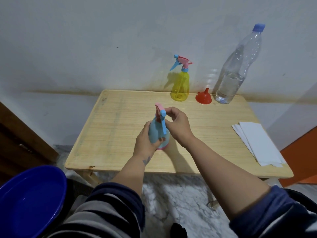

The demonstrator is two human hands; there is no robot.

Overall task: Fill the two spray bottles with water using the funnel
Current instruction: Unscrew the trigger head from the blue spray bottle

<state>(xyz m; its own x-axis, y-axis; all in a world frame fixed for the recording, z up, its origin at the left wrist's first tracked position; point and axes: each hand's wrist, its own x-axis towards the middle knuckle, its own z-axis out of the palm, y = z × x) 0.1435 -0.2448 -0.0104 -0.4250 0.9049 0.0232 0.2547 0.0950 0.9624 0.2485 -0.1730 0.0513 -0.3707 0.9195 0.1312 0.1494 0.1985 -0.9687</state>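
A light blue spray bottle point(155, 133) with a pink and blue trigger head stands near the middle of the wooden table point(109, 134). My left hand point(145, 143) grips its body from the left. My right hand point(178, 125) pinches the spray head at the top. A yellow spray bottle point(181, 86) with its head on stands at the back by the wall. To its right lies a red funnel point(203, 97), wide end down. A tall clear water bottle point(238, 71) with a blue cap, partly full, stands at the back right.
A stack of white paper napkins point(257, 143) lies on the table's right side. A dark blue basin point(29, 201) sits at the lower left, beside my lap. The white wall runs close behind the table. Marble floor shows below.
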